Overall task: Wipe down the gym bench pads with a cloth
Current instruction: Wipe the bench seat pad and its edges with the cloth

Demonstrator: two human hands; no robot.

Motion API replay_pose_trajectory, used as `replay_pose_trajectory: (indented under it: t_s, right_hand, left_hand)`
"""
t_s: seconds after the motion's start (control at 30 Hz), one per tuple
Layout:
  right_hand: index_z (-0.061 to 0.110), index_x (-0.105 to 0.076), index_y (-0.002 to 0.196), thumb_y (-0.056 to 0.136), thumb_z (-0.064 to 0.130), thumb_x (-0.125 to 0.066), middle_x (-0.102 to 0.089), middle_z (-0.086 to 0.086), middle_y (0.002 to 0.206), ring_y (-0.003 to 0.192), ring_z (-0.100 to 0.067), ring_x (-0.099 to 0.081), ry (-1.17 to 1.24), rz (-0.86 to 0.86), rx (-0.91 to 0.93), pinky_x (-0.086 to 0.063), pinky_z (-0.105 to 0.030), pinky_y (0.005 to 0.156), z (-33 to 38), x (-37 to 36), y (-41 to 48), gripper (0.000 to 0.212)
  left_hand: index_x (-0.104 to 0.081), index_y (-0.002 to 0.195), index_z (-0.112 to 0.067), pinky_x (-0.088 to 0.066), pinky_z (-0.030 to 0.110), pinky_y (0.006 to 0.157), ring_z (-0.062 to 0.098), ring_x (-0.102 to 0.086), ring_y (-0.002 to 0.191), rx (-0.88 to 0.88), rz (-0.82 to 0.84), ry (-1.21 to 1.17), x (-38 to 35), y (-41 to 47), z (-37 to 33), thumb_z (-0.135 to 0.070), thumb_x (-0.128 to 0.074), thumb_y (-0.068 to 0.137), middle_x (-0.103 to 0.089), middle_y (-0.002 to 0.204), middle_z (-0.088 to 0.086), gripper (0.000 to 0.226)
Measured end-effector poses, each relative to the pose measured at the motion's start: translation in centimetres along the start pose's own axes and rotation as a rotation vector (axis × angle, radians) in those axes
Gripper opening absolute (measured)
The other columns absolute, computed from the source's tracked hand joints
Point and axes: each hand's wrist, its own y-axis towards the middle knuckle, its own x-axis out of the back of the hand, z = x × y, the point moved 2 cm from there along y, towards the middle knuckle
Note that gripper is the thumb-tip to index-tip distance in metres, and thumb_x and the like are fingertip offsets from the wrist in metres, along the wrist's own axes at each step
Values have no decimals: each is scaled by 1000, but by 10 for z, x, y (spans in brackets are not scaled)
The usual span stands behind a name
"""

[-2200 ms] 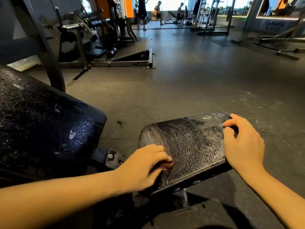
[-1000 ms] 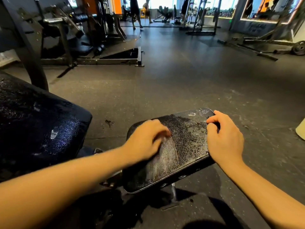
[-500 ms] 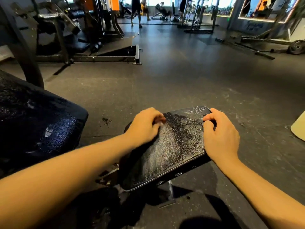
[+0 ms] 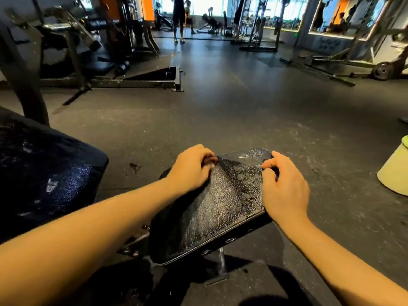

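Commercial gym. Dark rubber floor across frame; steel weight machines upper left; racks and standing person top centre before bright windows; weight plate at right edge; cracked black bench pad lower centre, larger pad at left.

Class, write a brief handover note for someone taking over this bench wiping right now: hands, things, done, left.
Left hand curls over the cloth, mostly hidden, at the small pad's far left corner. Right hand grips its right edge.
Done: pad's left and middle look wiped.
Left: speckled right strip and far corner, then the large pad at left, also speckled.
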Motion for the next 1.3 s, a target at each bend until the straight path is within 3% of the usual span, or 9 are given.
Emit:
replay_pose_trajectory:
  t_s: [0.1,0.33,0.5,0.57,0.7,0.83,0.97,1.07,1.3]
  right_hand:
    - [28,-61,91,87,30,-40,-59,8,141,110,-27,-65,6,4,1,-39,-36,87,3,2,-2,22]
    - [19,-64,93,94,11,-51,-65,2,128,113,-19,-59,-26,-20,-2,-33,-31,80,-2,0,3,15]
    - [22,-63,100,95,14,-52,-64,5,131,116,-20,-60,-5,-26,-6,-39,-33,84,-2,1,2,14]
    - [22,-62,106,96,15,-53,-65,6,128,112,-21,-61,8,-29,-10,-40,-35,83,-2,2,2,15]
    - [21,-57,113,96,15,-52,-65,7,120,102,-20,-59,5,-44,0,-35,-34,79,-4,0,2,18]
    - [22,-56,114,97,15,-51,-59,11,104,90,-19,-55,-7,-26,8,-31,-34,74,-4,-1,3,19]
    - [23,-56,114,92,28,-42,-63,6,135,114,-24,-60,-7,-19,3,-35,-34,81,-3,-1,1,27]
    - [24,-56,113,95,24,-46,-61,6,137,115,-25,-60,10,-13,-2,-35,-35,82,-3,1,0,20]
    - [20,-56,114,96,13,-52,-64,5,116,90,-15,-50,6,-25,-1,-31,-34,75,-8,-1,3,20]
  left_hand:
    - [-74,111,-14,-49,39,92,28,-64,104,65,3,10,-1,3,-6,-13,-68,90,-68,104,4,22]
    - [-70,118,-17,-44,27,82,18,-57,91,-431,251,-149,22,-88,-51,-11,-66,92,-61,100,-2,27]
    - [-74,111,-16,-48,37,88,31,-64,103,8,10,4,-3,11,4,-13,-69,89,-68,103,4,23]
    - [-75,111,-17,-49,37,88,29,-64,104,45,-3,45,-4,18,3,-14,-69,90,-67,103,3,22]
    - [-73,107,-17,-48,31,83,15,-58,90,-242,82,-134,15,-54,-50,-4,-73,83,-60,94,-9,27]
    - [-67,120,-14,-43,28,83,20,-54,91,-465,263,-143,27,-110,-45,-8,-66,93,-61,104,0,27]
    - [-73,110,-20,-49,36,86,26,-64,98,-110,78,70,20,-41,25,-11,-72,88,-65,100,-1,24]
    - [-75,110,-18,-52,39,87,30,-67,103,73,38,131,15,-17,39,-13,-71,88,-69,102,3,23]
    - [-67,121,-12,-44,27,89,20,-57,98,-464,295,-145,32,-120,-35,-9,-65,94,-63,111,0,27]
